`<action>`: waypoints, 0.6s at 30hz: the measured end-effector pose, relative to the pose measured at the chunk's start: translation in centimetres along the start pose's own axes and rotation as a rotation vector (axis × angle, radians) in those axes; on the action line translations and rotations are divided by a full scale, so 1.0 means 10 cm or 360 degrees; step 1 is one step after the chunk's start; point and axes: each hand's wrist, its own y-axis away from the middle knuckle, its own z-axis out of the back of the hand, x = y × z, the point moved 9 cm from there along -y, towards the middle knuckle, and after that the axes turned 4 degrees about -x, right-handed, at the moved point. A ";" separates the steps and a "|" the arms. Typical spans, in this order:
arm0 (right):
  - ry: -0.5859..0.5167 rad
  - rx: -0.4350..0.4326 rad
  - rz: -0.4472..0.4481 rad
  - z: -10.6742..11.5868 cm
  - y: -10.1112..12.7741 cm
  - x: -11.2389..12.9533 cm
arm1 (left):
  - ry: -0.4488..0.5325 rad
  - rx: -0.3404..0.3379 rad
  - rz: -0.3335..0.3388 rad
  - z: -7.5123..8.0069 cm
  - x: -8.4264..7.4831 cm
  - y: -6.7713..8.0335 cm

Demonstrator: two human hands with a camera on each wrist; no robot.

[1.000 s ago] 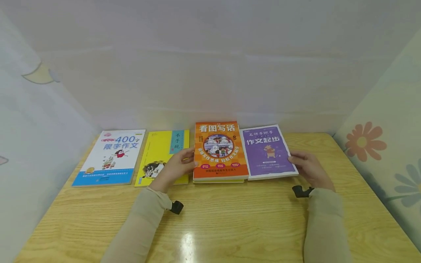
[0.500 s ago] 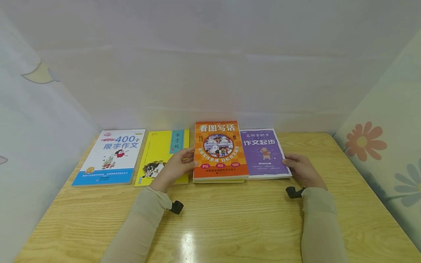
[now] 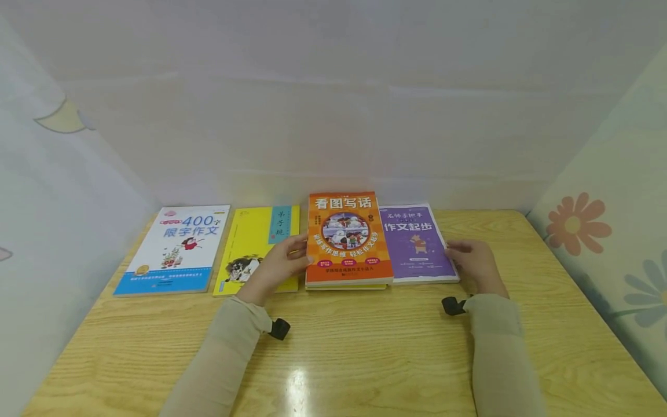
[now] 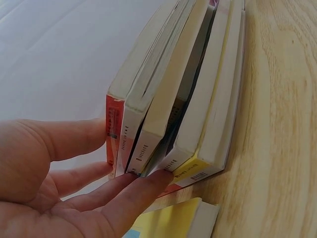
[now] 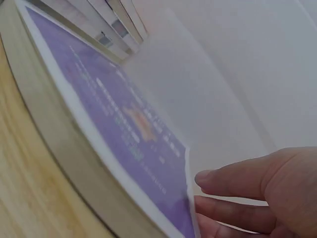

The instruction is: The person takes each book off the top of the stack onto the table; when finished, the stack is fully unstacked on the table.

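In the head view my left hand point(image 3: 276, 266) is at the left side of a stack of books topped by an orange book point(image 3: 356, 258). The left wrist view shows that hand's nearly straight fingers touching the spines of the stacked books point(image 4: 148, 124), where a slanting gap parts the upper ones from the lower. Just right of the stack lies a purple book point(image 3: 417, 252), its left edge overlapped by the orange one. My right hand point(image 3: 479, 263) is at its right edge, fingers close against the side and thumb extended, as the right wrist view shows.
A yellow book point(image 3: 247, 231) lies left of the stack, partly behind my left hand. Farther left is a white and blue book point(image 3: 169, 255). All lie along the back of the wooden table point(image 3: 365, 347), close to a pale cloth backdrop point(image 3: 323, 116).
The purple book has slid left and straightened against the stack, and my right hand has moved left with it. My left hand and the stack have stayed put.
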 end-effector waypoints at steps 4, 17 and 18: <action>0.0028 -0.0029 0.0019 0.03 0.03 0.12 | -0.0020 -0.0007 0.0005 0.01 0.01 0.00; -0.0433 0.0125 0.0344 -0.34 0.29 0.86 | -0.0008 0.0016 -0.0043 0.00 0.00 0.00; -0.0471 0.0143 0.0342 -0.40 0.30 0.88 | -0.0003 0.0021 -0.0052 -0.01 0.00 0.00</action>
